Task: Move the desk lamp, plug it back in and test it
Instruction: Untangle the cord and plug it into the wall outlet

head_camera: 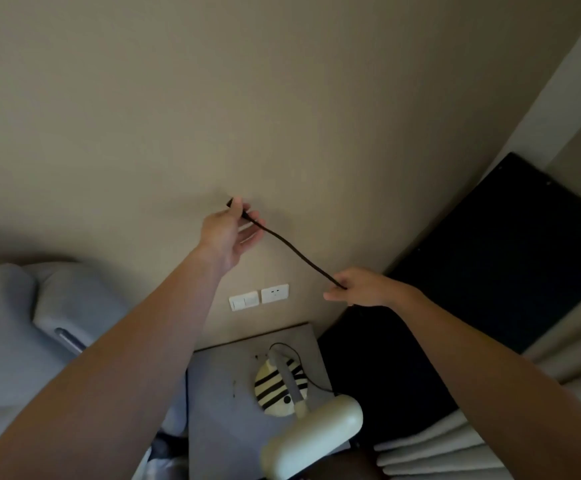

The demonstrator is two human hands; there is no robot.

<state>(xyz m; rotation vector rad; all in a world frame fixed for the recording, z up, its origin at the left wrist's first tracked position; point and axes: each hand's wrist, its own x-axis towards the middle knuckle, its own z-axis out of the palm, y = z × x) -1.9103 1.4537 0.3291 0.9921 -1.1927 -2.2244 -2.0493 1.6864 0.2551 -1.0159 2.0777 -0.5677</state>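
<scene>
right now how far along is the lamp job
Done: the lamp sits on the bedside table. In hand: left hand and right hand hold its cord stretched out, plug end at the left. Left: plug into the empty wall socket, then test; the lamp looks unlit.

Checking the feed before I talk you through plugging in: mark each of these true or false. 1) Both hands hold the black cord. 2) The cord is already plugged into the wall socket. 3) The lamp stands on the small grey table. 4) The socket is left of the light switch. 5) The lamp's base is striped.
1) True: the left hand and the right hand each grip the black cord, stretched between them.
2) False: the wall socket is empty; the cord's end is up in the left hand.
3) True: the lamp stands on the grey table.
4) False: the socket sits right of the light switch.
5) True: the base has black and cream stripes.
</scene>
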